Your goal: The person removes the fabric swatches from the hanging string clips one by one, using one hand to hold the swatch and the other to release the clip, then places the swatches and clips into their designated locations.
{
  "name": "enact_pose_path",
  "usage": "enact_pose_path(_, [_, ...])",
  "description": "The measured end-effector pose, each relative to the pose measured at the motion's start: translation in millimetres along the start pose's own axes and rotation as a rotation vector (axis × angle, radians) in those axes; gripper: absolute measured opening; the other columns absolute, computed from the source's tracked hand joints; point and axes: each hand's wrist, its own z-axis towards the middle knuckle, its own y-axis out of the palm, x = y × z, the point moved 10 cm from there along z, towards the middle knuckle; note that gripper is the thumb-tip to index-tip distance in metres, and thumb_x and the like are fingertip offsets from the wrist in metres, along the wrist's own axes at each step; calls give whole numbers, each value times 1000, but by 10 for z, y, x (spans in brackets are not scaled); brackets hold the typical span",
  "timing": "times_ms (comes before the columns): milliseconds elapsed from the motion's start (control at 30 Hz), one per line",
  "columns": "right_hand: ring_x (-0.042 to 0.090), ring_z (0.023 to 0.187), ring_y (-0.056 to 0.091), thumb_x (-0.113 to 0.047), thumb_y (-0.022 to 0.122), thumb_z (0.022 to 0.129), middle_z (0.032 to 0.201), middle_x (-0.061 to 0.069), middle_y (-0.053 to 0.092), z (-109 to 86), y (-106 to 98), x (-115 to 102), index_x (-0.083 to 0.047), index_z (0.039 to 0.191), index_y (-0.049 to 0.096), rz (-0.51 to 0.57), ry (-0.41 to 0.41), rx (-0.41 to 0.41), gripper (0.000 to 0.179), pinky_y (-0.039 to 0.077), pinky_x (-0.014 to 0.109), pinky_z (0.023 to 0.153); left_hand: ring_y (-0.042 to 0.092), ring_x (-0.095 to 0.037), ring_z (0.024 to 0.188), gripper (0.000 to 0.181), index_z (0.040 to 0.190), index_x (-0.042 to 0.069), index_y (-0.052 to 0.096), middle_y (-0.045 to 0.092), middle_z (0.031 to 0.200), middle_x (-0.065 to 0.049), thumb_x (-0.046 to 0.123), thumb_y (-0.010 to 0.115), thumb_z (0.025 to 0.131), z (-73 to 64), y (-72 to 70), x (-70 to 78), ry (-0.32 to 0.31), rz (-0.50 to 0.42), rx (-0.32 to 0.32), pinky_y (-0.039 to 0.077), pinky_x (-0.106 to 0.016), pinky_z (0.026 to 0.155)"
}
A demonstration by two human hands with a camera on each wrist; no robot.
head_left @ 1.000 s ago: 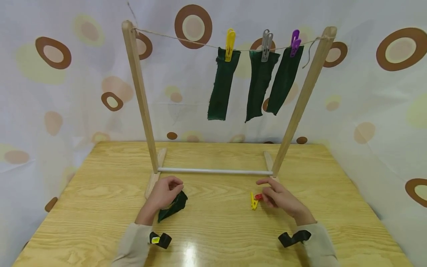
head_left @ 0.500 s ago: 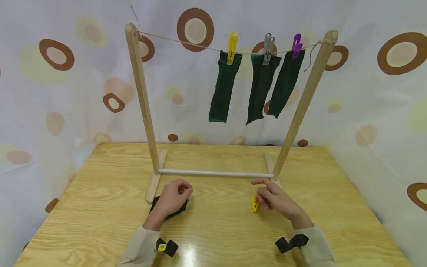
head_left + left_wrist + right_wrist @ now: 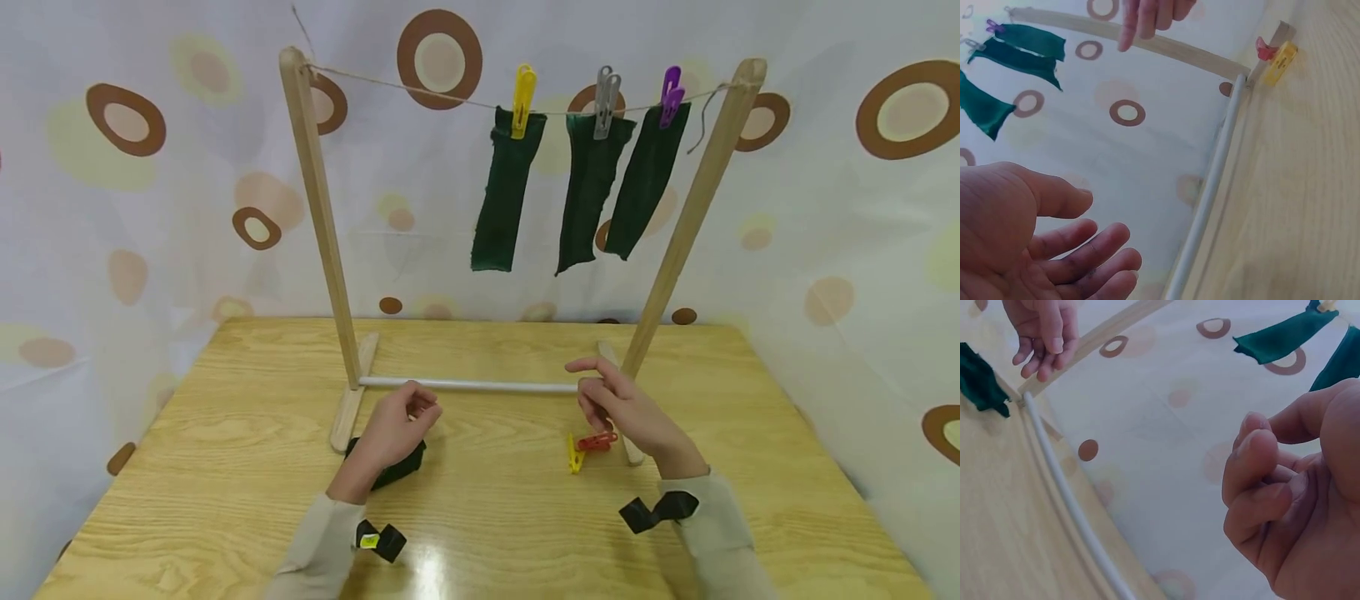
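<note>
My left hand [image 3: 397,423] hovers in front of the left foot of the rack, fingers loosely bent and holding nothing. Partly hidden under its wrist, a crumpled dark green cloth [image 3: 405,468] lies on the table. Over on the right, my right hand [image 3: 628,410] is raised by the rack's right foot, with its index finger stretched out and the others loosely curled around nothing. Just below it, a red clothespin [image 3: 597,442] lies against a yellow clothespin [image 3: 574,457]. In the left wrist view, the palm of the left hand [image 3: 1041,237] faces up and is bare.
A wooden rack with a white crossbar [image 3: 480,385] stands on the table [image 3: 480,517]. From its string [image 3: 420,89] hang three green cloth strips, held by a yellow clothespin [image 3: 523,100], a grey clothespin [image 3: 606,104] and a purple clothespin [image 3: 671,98]. A patterned curtain [image 3: 187,192] stands behind.
My right hand has risen away from the clothespins, so the red one now shows fully. The left hand has drifted right, past the crumpled cloth.
</note>
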Motion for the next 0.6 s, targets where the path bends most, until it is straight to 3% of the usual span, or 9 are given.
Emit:
enact_pose_path(133, [23, 49, 39, -14, 32, 106, 69, 0, 46, 74, -67, -128, -11, 126, 42, -14, -19, 19, 23, 34, 32, 43, 59, -18, 83, 11, 102, 4, 62, 64, 91, -6, 12, 62, 93, 47, -25, 100, 18, -15, -21, 48, -30, 69])
enact_pose_path(367, [26, 49, 39, -12, 32, 106, 68, 2, 45, 170, -110, -361, -10, 127, 43, -33, -70, 21, 24, 32, 34, 42, 61, -17, 85, 13, 103, 5, 62, 65, 97, -7, 12, 63, 92, 117, -21, 336, 96, -56, -106, 48, -30, 71])
enact_pose_path(600, [21, 48, 40, -11, 32, 106, 67, 2, 45, 282, -124, -586, -13, 125, 44, -27, -114, 21, 23, 33, 33, 42, 59, -21, 87, 15, 103, 3, 62, 65, 96, -10, 14, 63, 93, 344, -202, 538, 104, -43, -53, 47, -29, 73])
